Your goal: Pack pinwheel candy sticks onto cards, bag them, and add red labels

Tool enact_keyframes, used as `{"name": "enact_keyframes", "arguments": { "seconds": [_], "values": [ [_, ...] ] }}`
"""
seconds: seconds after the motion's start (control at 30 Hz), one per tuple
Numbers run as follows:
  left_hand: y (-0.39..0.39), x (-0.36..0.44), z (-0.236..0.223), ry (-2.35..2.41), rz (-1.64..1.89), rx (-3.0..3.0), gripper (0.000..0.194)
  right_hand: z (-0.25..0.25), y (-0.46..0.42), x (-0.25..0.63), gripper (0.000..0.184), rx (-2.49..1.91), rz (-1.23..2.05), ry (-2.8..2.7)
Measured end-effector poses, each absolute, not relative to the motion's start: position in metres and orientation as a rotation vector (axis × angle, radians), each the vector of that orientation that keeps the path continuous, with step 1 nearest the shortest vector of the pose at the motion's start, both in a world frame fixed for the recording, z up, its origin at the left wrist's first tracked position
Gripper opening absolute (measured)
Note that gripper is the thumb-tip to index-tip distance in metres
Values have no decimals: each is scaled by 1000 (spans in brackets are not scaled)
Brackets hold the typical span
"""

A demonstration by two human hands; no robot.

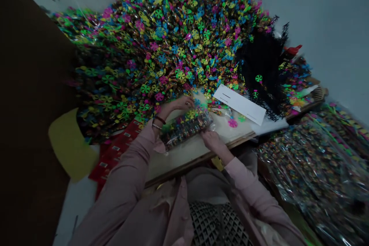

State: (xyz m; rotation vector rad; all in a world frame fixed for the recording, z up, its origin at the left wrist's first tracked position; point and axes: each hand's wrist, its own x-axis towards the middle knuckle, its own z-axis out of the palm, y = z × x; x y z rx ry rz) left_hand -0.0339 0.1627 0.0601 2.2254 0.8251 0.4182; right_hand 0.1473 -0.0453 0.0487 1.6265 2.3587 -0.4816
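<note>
A clear plastic bag (186, 128) packed with small multicoloured toy pieces lies across the pale wooden tabletop (190, 157). My left hand (181, 103) holds its far edge, and my right hand (211, 140) grips its near right corner. Both pink sleeves run in from the bottom of the view. My left wrist carries a dark band and a metal bracelet. Beyond the bag, a white paper sheet (239, 103) and a loose pink pinwheel piece (232, 123) rest on the table.
A huge heap of bagged pinwheel toys (161, 34) rises behind the table. Black plastic lattice strips (265, 69) stand at its right. Large plastic sacks of toys (314, 173) fill the lower right. A red sheet (113, 153) and yellow-green seat (70, 144) lie left.
</note>
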Motion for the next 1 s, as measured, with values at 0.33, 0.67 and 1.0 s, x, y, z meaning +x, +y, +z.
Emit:
{"name": "enact_keyframes", "arguments": {
  "seconds": [0.33, 0.67, 1.0],
  "values": [
    [104, 14, 66, 1289, 345, 2232, 53, 52, -58, 190, 35, 1982, -1094, 2523],
    [97, 30, 46, 1333, 280, 2049, 40, 14, -32, 189, 59, 2623, -1749, 2255],
    [31, 8, 155, 906, 737, 2254, 45, 27, -87, 171, 70, 2560, -2272, 2378]
  ]
}}
